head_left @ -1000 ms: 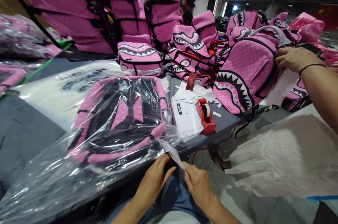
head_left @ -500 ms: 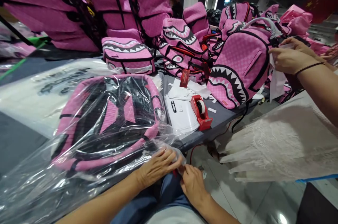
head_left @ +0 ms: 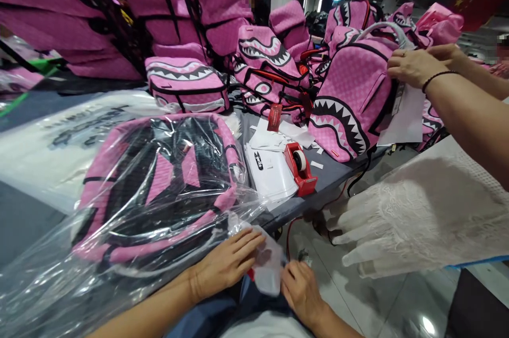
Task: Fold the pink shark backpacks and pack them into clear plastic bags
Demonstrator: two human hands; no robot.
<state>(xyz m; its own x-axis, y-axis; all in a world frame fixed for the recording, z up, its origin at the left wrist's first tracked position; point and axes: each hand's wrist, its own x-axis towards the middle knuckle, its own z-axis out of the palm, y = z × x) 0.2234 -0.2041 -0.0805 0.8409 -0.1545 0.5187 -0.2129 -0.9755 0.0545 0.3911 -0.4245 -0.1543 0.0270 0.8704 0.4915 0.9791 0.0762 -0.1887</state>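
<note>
A backpack [head_left: 135, 133] with pink edges and black straps lies back side up on the table, inside a clear plastic bag [head_left: 51, 269]. At the bag's near right edge, my left hand [head_left: 228, 261] lies with its fingers stretched out over a piece of translucent white plastic [head_left: 270, 269]. My right hand [head_left: 303, 291] pinches the right edge of that piece, fingers closed. A small red thing shows under my left fingers, too little of it to name. Whether the translucent piece is part of the clear bag, I cannot tell.
A red tape dispenser [head_left: 301, 168] stands beside white printed bags [head_left: 270, 171]. Pink shark-mouth backpacks [head_left: 262, 57] are piled behind. At right, a co-worker's hands [head_left: 413, 67] work at an upright pink backpack [head_left: 358, 78]. White cloth [head_left: 413, 216] hangs below.
My hands have moved apart, spreading the translucent plastic between them. My left fingers have straightened. The co-worker's hands have shifted left, with a white sheet now hanging by the upright backpack.
</note>
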